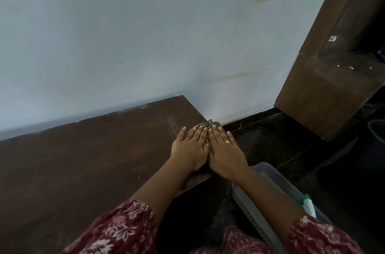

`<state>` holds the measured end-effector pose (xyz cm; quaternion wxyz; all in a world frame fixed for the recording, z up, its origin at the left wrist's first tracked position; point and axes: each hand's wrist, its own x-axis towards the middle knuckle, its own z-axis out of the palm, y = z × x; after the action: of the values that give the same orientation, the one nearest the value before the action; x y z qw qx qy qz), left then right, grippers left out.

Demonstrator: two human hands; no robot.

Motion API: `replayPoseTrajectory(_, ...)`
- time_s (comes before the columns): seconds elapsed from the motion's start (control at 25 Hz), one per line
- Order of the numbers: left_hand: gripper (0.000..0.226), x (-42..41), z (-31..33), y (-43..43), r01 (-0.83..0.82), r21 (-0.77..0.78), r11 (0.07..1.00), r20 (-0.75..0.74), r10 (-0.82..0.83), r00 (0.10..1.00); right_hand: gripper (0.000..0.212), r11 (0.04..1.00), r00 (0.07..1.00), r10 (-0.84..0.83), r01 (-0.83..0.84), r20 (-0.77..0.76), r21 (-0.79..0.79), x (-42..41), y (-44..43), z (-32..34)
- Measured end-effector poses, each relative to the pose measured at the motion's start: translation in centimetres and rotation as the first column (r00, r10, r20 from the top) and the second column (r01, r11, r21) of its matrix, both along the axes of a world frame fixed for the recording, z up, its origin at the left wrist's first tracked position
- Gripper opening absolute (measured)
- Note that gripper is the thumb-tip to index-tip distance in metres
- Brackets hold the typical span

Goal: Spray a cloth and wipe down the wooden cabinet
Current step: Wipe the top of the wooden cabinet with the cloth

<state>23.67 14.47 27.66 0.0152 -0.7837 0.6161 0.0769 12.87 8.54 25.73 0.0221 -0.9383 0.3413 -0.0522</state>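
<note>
A low dark wooden cabinet (87,156) runs along the pale wall, its flat top filling the left and middle. Both my hands lie flat side by side near its right-hand edge, pressing a folded greenish cloth (210,124) onto the wood. My left hand (190,146) covers the cloth's left part, my right hand (224,149), with a ring on it, covers the right. Only the cloth's far edge shows past my fingertips. A spray bottle (308,204) with a green and white head stands in a basket at the lower right.
A grey perforated plastic basket (273,178) sits on the dark floor just right of the cabinet. A taller brown wooden unit (325,87) stands at the right against the wall, with a dark bucket rim (376,128) beside it.
</note>
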Motion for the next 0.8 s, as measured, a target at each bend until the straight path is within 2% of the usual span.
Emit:
replayPoseTrajectory(0.12,0.055,3.1,0.2,-1.3,-0.065,0.023,0.998,-0.004,0.065,0.998,0.095,0.999,0.999,0.039,-0.039,-0.007,0.023,3.4,-1.9,0.2)
replayPoseTrajectory(0.24,0.054,6.9,0.2,-2.2,-0.124,0.029,0.992,-0.028,0.125,0.992,0.072,0.996,0.997,0.078,-0.078,-0.011,0.036,7.6,-3.6,0.0)
replayPoseTrajectory(0.48,0.054,15.3,-0.4,-3.4,-0.262,0.017,0.965,-0.041,0.263,0.964,0.053,0.970,0.970,0.241,-0.241,0.005,0.039,16.6,-7.1,-0.2)
replayPoseTrajectory(0.64,0.053,16.7,-0.4,-6.6,-0.252,-0.001,0.968,-0.078,0.251,0.965,0.054,0.987,0.987,0.159,-0.159,0.006,-0.001,18.3,-10.0,-0.3)
replayPoseTrajectory(0.8,0.053,16.9,-0.7,-6.7,-0.230,-0.001,0.973,-0.112,0.228,0.967,0.055,0.992,0.993,0.115,-0.115,-0.003,0.047,18.4,-10.0,-0.5)
